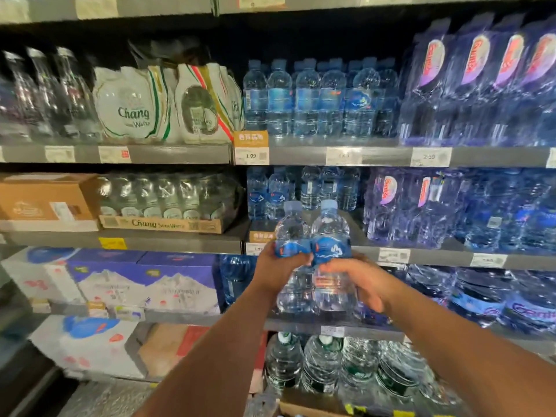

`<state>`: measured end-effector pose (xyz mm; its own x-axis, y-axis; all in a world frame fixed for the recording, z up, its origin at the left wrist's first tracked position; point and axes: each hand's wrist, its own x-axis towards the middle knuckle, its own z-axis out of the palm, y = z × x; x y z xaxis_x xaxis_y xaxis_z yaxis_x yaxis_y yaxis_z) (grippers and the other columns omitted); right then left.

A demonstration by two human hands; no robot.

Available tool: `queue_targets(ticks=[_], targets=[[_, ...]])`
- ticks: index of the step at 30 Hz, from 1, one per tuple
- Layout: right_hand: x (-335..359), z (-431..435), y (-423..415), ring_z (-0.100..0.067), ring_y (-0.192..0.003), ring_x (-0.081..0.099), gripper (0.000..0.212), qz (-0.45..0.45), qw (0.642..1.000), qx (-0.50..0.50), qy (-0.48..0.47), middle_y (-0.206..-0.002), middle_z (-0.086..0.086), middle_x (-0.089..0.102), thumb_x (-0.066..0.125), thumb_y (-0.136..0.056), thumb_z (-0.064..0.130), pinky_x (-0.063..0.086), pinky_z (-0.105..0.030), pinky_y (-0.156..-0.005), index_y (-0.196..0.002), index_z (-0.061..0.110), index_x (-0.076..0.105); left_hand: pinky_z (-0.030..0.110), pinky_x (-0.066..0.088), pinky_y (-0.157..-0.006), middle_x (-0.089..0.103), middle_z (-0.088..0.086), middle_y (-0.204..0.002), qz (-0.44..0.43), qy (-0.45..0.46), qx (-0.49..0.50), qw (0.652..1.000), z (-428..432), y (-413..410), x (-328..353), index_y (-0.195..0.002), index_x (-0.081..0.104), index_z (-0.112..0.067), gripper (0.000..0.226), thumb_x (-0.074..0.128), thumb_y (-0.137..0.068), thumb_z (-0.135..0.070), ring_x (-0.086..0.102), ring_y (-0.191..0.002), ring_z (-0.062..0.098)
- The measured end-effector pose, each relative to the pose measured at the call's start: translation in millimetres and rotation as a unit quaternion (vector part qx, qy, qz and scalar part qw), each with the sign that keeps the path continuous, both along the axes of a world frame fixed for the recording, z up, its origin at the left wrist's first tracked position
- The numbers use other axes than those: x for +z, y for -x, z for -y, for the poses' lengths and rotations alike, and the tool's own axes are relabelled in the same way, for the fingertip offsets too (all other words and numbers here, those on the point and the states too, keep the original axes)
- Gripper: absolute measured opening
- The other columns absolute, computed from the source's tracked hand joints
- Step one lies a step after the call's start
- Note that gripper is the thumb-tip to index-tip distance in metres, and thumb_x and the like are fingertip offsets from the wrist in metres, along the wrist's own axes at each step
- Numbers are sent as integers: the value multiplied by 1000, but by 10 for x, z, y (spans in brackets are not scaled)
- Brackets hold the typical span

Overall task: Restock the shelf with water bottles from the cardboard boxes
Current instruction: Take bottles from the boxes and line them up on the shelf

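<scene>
Left hand [278,273] curls round the left bottle [291,233]; right hand [365,284] wraps the right bottle [331,233], just beside it at 3 o'clock. Both stand upright before the shelf edge [436,257]; matching shelved bottles [257,195] sit at 12 o'clock.

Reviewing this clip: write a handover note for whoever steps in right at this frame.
Left hand grips one water bottle; right hand grips a second bottle.
Both are upright, side by side, held in front of the middle shelf, not set down.
Done: matching bottles stand at its back.
Left: place these two in the free front space, then fetch more.
</scene>
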<state>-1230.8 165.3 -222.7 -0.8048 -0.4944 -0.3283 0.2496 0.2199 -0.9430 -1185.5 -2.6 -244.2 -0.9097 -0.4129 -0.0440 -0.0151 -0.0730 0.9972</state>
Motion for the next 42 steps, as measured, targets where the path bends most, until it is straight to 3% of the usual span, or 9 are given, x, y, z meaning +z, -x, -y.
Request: queue_targets(ticks=[3, 6, 11, 15, 22, 27, 32, 37, 42], targets=[[24, 59, 223, -27, -125, 45, 111, -5, 1000, 2, -6, -141, -6, 46, 85, -45, 43, 40, -45, -99, -141, 16, 36, 20, 48, -65, 71, -2, -94, 2, 32, 25, 999, 43, 215, 61, -101, 65, -14, 39, 83, -67, -15, 66, -88, 15], [43, 112, 491, -18, -101, 56, 93, -14, 999, -33, 2, -125, -6, 55, 84, -56, 34, 47, -30, -62, -137, 15, 41, 13, 44, -52, 67, -13, -76, -5, 68, 45, 997, 75, 445, 117, -82, 64, -25, 28, 85, -64, -20, 64, -73, 7], [61, 112, 888, -22, -115, 50, 95, -30, 998, -59, 15, -133, -5, 51, 82, -54, 36, 40, -39, -83, -138, 14, 43, 9, 39, -43, 61, -20, -69, 2, 107, 66, 992, 82, 801, 163, -77, 62, -30, 30, 87, -60, -31, 58, -57, -6], [66, 174, 1188, -23, -96, 67, 82, -46, 997, -61, 27, -121, -10, 62, 80, -65, 26, 53, -34, -67, -137, 11, 42, 12, 37, -49, 51, -28, -67, 0, 115, 72, 991, 111, 1097, 181, -67, 45, -37, 43, 88, -60, -34, 51, -61, -10], [17, 415, 1708, -29, -132, 38, 91, -96, 990, -102, -1, -148, -11, 38, 78, -69, 32, 32, -41, -98, -144, 10, 34, 36, 54, -83, 70, 0, -97, -14, 160, 48, 986, 396, 1746, 101, -102, 64, -15, 57, 89, -55, -36, 66, -92, 21], [-52, 677, 2011, -3, -73, 56, 51, -128, 980, -151, 2, -96, 2, 63, 82, -67, 16, 38, -18, -60, -112, 8, 61, 36, 56, -80, 70, -1, -91, -20, 195, 46, 979, 634, 2138, 20, -84, 60, -20, 44, 90, -56, -33, 67, -87, 20], [-307, 893, 2274, -4, -64, 57, 37, -134, 967, -215, 25, -77, 8, 61, 82, -62, 0, 41, -19, -54, -77, 15, 52, 26, 50, -80, 70, -2, -102, -24, 265, 50, 963, 731, 2413, -174, -112, 62, -15, 61, 87, -59, -33, 65, -94, 16], [-585, 1020, 2450, -23, -104, 55, 91, -121, 962, -243, 16, -125, -1, 55, 82, -59, -5, 41, -32, -82, -138, 7, 39, 29, 48, -90, 62, -4, -112, -23, 218, 70, 973, 721, 2515, -453, -126, 52, -9, 75, 87, -63, -29, 60, -103, 19], [-723, 1034, 2612, -25, -107, 56, 90, -147, 959, -243, 17, -127, -6, 54, 81, -58, -8, 48, -33, -87, -135, 7, 36, 30, 39, -93, 49, 10, -138, -8, 251, 74, 965, 677, 2585, -486, -144, 31, -11, 94, 83, -69, -32, 48, -123, 25]])
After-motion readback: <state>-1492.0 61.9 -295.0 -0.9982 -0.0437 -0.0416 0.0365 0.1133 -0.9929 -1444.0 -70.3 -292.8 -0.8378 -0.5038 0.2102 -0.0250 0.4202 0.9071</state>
